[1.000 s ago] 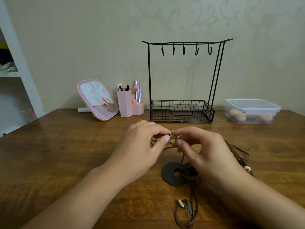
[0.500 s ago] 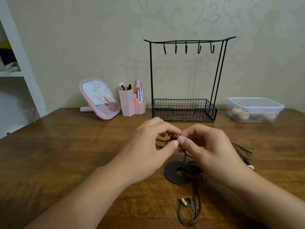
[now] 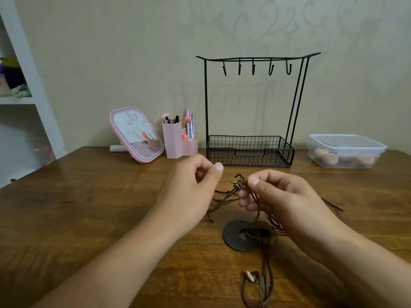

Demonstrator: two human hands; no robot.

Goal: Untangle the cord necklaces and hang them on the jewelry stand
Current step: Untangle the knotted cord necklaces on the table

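A tangle of brown cord necklaces (image 3: 261,221) lies on the wooden table (image 3: 89,207), with a dark ring pendant (image 3: 233,237) and small charms (image 3: 255,280) near the front. My right hand (image 3: 280,196) pinches the cords near a small metal coil clasp (image 3: 237,186), lifting them a little off the table. My left hand (image 3: 191,190) hovers just left of the clasp with fingers curled and nothing in it. The black wire jewelry stand (image 3: 255,63) stands behind, all its hooks bare, over a mesh basket (image 3: 249,150).
A pink tilted mirror (image 3: 135,134) and a pink brush holder (image 3: 178,141) stand at the back left. A clear lidded box (image 3: 347,151) with round sponges sits at the back right. White shelving (image 3: 26,85) rises at the far left.
My left hand has let go of the clasp end and drawn away to the left. My right hand keeps hold of the cords.
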